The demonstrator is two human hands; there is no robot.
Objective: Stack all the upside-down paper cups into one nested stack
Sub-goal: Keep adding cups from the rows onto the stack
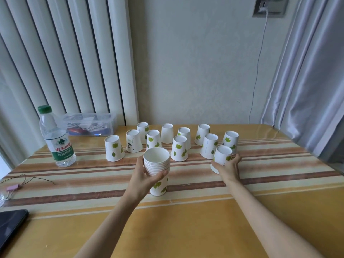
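Observation:
Several white paper cups with green leaf prints stand upside down in loose rows across the far half of the table, such as the leftmost cup (114, 148) and one near the middle (179, 148). My left hand (144, 180) is shut on a nested stack of cups (157, 165), several rims showing, its lowest cup resting on the table. My right hand (229, 167) grips the nearest cup on the right (221, 156), which is upside down and tilted toward me, its rim lifted off the table at the front.
A water bottle (56, 138) with a green cap stands at the left. A clear plastic box (89, 124) sits at the back left. A dark tablet (10, 225) and a thin cable (28, 180) lie at the left edge. A curtain (307, 81) hangs at right.

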